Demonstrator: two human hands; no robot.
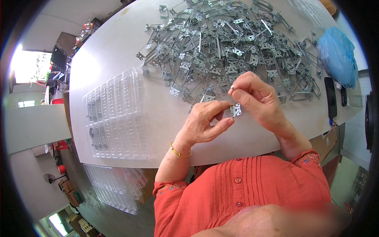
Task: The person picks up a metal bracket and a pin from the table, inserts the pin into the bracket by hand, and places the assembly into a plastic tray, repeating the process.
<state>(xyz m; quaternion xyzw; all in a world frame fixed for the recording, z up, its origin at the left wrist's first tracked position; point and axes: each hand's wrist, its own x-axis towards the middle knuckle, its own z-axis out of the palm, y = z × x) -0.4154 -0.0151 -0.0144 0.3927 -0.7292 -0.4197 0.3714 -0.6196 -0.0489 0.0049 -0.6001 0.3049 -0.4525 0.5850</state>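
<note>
My left hand (208, 122) pinches a small silvery metal bracket (236, 110) with cut-out holes between thumb and fingers. Close above it, my right hand (256, 98) is closed, with thumb and forefinger pressed on a tiny piece (231, 88) too small to name. Both hands are over the near side of the white table (166, 146). Just beyond them lies a large heap of metal brackets with thin rods (221, 51). A clear plastic tray (118, 114) with rows of slots stands to the left; several metal parts (94, 107) sit in its left slots.
On the right are a blue plastic bag (337, 55), a black phone (330, 96) and a small dark object (344, 97). Another clear tray (312, 12) lies at the far right. Stacked clear trays (114, 185) are below the table's left front edge (114, 164).
</note>
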